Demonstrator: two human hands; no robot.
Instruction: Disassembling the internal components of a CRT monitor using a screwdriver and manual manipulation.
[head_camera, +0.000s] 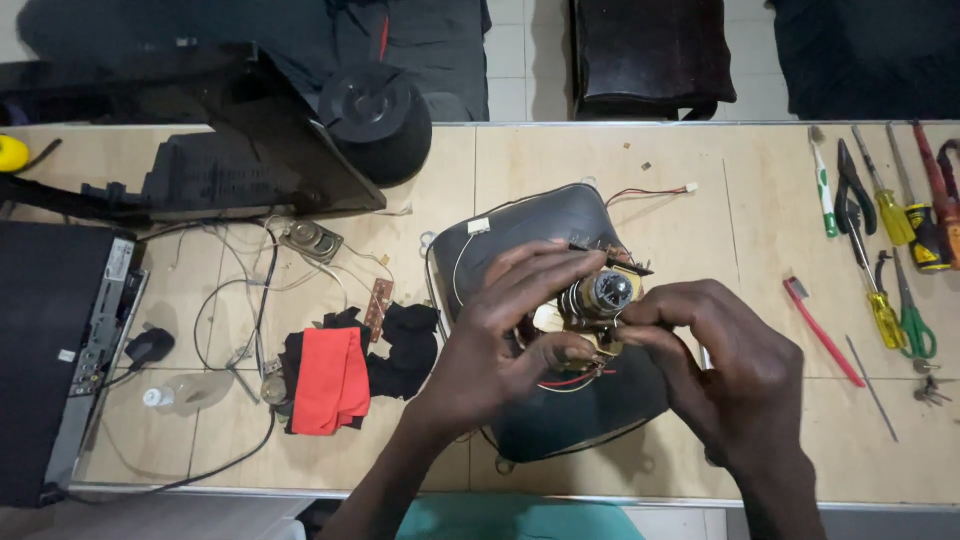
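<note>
- I look down at a big dark picture tube (545, 250) lying face down on the wooden surface (600, 160). Its thin neck (600, 296) sticks up toward me, right in the middle of my view.
- My left hand (500, 335) comes in from 7 o'clock. Its fingers (545, 268) curl over the neck from 9 o'clock, and its grip is closed around the round coil part there.
- My right hand (730, 370) comes in from 5 o'clock. Its fingertips (640, 320) pinch the same part from 3 o'clock, so this grip is closed on it too.
- The neck sits between my two hands, and both touch it. Neither hand is nearer than the other. The long way of the neck points straight up at the camera.
- A red wire (575, 380) peeks out just under my left hand, at 6 o'clock from the neck.
- Far off at 3 o'clock lie screwdrivers (895, 215) and a red toothbrush (822, 330). At 9 o'clock is a red cloth (330, 380).
</note>
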